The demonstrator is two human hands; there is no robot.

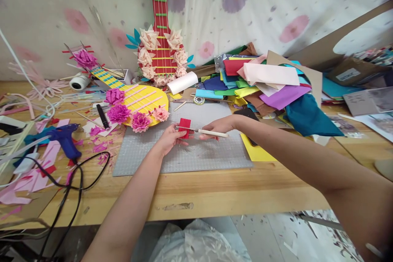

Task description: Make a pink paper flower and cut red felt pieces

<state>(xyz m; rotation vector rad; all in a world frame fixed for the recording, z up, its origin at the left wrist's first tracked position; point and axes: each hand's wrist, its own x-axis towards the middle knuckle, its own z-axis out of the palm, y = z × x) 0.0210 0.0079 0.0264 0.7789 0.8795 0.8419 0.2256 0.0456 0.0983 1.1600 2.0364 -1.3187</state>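
Observation:
Over the grey cutting mat (138,155), my left hand (170,139) pinches a small red piece of paper (184,123) by its lower part. My right hand (218,125) is closed on a pair of scissors with pale handles (213,133). The scissor blades point left and lie across the red paper; whether they cut into it I cannot tell. Behind my left hand rests a yellow paper guitar (147,100) with pink and magenta paper flowers. A red paper guitar (162,55) trimmed with peach flowers leans upright on the wall behind.
A blue glue gun (66,139) with a looping black cable lies on the left among pink scraps. Coloured paper (270,86) is heaped at the back right. A black phone (247,116) and yellow sheet (258,151) lie under my right forearm. A tape roll (199,100) sits behind the scissors.

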